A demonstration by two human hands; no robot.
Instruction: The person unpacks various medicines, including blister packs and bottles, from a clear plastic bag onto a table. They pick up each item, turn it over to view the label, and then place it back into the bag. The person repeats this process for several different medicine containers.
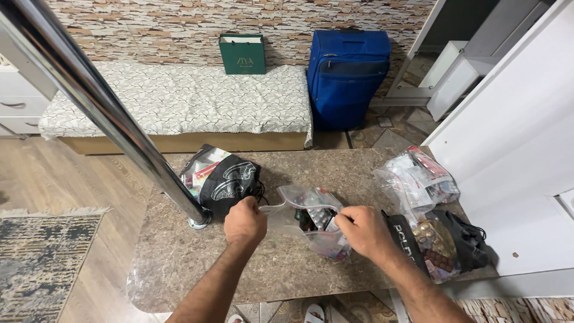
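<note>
A person stands at a marbled brown counter (197,257), both bare hands working a clear plastic zip bag (311,224) packed with blister strips and small packets; at far left a chrome pole (113,119) rises from the counter's near-left part, and just right of its base a black drawstring pouch (230,182) lies against a second clear bag of packets (197,170). The left hand (245,222) is closed in a pinch on the left lip of the zip bag's mouth, while the right hand (362,230) pinches the right lip, fingers pressed together on the plastic, so the mouth is held stretched between them above the counter's middle. Judging by the grip, the step in hand is opening or holding open the bag; reaching its contents would call for one hand to let go while the other keeps the lip steady. Right of the hands sit another clear bag of packets (418,179) and a black pouch spilling foil strips (445,245), beside a white cabinet (520,149). Far behind: a cushioned bench (179,98), a green gift bag (242,54), a blue suitcase (347,78)
</note>
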